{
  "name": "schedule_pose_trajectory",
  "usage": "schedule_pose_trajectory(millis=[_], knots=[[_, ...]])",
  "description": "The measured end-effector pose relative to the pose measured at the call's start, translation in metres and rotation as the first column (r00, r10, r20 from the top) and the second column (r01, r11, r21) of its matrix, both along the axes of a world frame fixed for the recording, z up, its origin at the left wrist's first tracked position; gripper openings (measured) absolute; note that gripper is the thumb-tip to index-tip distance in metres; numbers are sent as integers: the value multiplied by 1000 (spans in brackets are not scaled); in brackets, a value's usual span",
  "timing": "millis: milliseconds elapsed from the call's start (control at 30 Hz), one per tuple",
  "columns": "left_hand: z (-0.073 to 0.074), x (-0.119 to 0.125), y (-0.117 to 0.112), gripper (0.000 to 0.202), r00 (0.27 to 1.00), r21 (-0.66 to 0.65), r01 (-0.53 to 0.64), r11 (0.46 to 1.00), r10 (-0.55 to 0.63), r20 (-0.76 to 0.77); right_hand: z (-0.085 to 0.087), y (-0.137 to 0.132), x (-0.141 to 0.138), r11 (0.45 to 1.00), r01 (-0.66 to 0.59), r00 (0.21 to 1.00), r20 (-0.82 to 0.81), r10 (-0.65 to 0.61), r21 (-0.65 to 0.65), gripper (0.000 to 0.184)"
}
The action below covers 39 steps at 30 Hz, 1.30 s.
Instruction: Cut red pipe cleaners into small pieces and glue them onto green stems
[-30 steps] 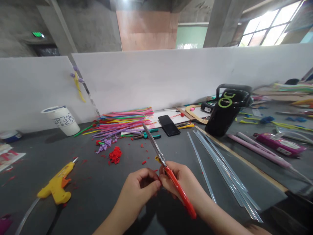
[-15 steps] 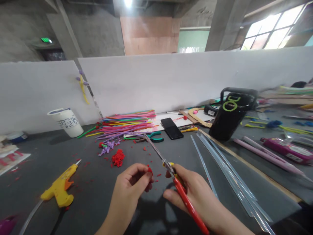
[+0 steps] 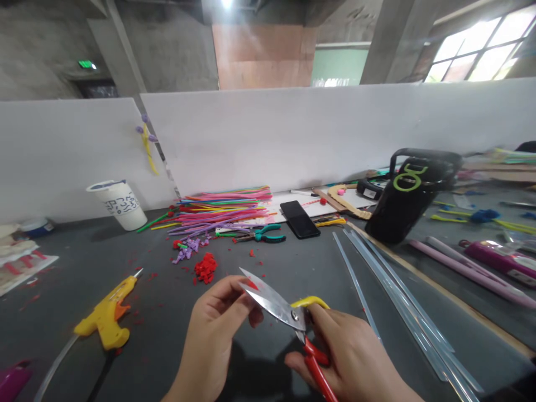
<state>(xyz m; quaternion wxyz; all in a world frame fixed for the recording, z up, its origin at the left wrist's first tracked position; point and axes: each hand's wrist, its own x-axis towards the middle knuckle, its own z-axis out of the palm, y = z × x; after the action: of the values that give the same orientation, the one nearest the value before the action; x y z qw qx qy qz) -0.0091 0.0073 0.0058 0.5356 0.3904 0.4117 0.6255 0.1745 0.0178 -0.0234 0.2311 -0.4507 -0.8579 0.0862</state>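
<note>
My right hand (image 3: 347, 340) is closed round the handles of a pair of scissors (image 3: 276, 304), one handle red and one yellow. The blades stand apart and point to the left. My left hand (image 3: 221, 318) pinches a small red piece (image 3: 250, 283), which lies between the blades, partly hidden by them and by the fingers. Beyond the left hand is a heap of red clippings (image 3: 205, 268), with a heap of purple pieces (image 3: 187, 249) behind it.
A yellow glue gun (image 3: 106, 312) lies at left, near a white cup (image 3: 121, 206). At the back are pipe cleaners (image 3: 226, 209), pliers (image 3: 263, 234) and a phone (image 3: 299, 219). Clear glue sticks (image 3: 397, 307) and a black bottle (image 3: 404, 201) are at right.
The scissors have turned so their blades show broad side on, and have come to the left hand. The blades now stand apart around the red piece.
</note>
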Motion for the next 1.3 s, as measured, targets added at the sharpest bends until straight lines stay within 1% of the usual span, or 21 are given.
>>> schedule_pose_trajectory(millis=[100,200,333,667,933,1200,1300], knots=[[0,0,0,4,1000,-12,2,1000,-2,2,2,-1,0,1000,0,1000,19,0,31,40],[-1,-1,0,5,1000,-26,-25,999,26,6,4,-1,-1,999,13,999,35,-15,48,39],[-2,-1,-1,7,999,-41,-53,998,54,3,2,-1,-1,996,25,999,38,-28,81,37],[-1,0,0,5,999,-34,-50,998,50,5,-2,-1,-1,994,11,998,57,-17,108,39],[0,-1,-1,6,999,-11,-39,999,39,6,0,1,-3,989,-4,999,48,-3,145,38],[3,-2,0,8,1000,-16,-29,999,29,12,-1,1,-4,987,0,998,62,-10,161,38],[3,-4,2,6,999,-29,-25,999,25,21,0,2,-2,986,3,999,51,-11,164,38]])
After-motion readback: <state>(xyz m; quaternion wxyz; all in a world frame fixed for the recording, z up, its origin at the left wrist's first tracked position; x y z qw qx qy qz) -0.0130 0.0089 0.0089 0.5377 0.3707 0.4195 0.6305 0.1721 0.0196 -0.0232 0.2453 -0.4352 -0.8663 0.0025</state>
